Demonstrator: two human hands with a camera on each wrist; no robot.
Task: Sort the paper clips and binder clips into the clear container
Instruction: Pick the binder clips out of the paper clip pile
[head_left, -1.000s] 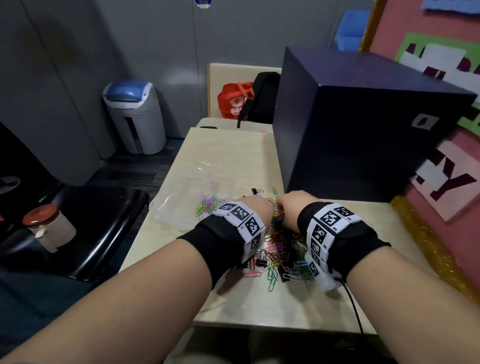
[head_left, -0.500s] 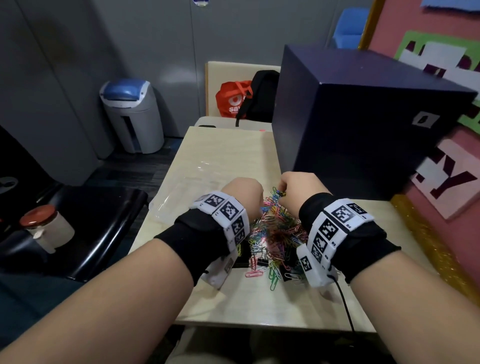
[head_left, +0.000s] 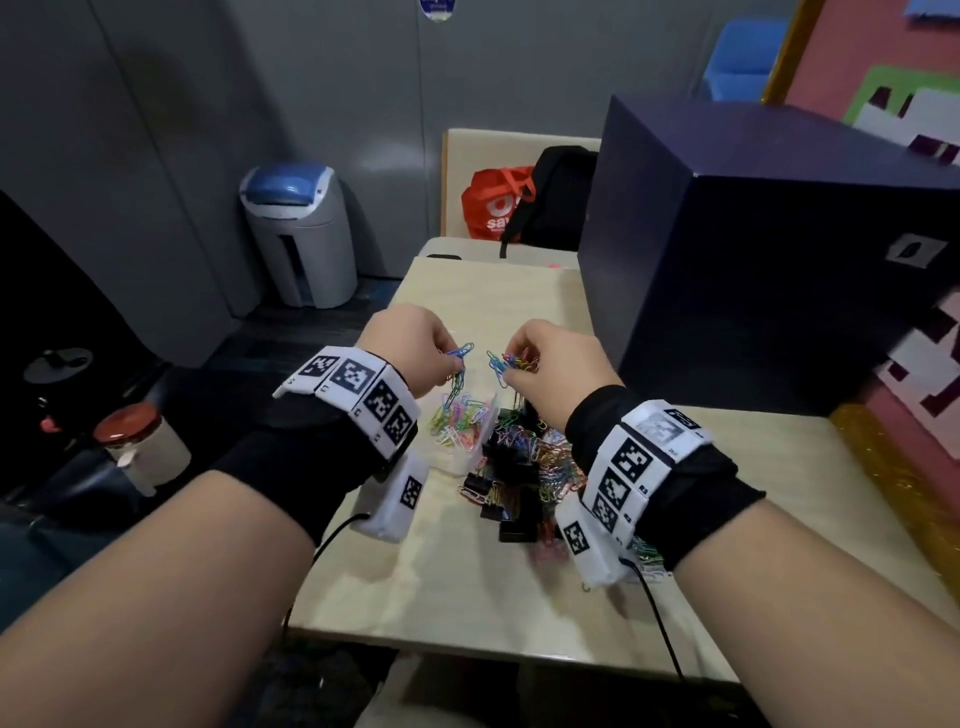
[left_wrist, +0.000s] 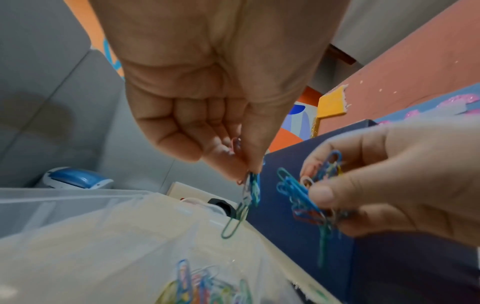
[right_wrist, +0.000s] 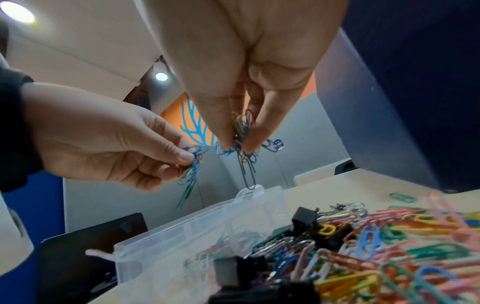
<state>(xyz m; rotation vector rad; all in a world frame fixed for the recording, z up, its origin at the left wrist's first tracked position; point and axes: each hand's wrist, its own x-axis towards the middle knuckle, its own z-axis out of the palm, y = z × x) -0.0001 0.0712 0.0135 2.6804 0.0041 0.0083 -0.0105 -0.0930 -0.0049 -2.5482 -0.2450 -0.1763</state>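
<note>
Both hands are raised above the table. My left hand (head_left: 447, 358) (left_wrist: 249, 170) pinches a small dangling bunch of coloured paper clips (left_wrist: 246, 197) over the clear container (right_wrist: 197, 222) (left_wrist: 78, 205). My right hand (head_left: 511, 366) (right_wrist: 237, 144) pinches a bigger tangle of paper clips (right_wrist: 242, 131), held over the container's right edge. Some coloured clips (head_left: 460, 421) lie inside the container. A heap of coloured paper clips (right_wrist: 389, 236) mixed with black binder clips (head_left: 511, 491) lies on the table to the container's right.
A big dark blue box (head_left: 753, 249) stands close on the right of the wooden table (head_left: 467, 597). Off the table's left edge are a black seat with a red-lidded jar (head_left: 140, 447) and a grey bin (head_left: 296, 234). Bags (head_left: 519, 202) sit beyond the far end.
Both hands have risen from the heap with clips pinched in them and drawn slightly apart. The head view has shifted so the hands appear higher.
</note>
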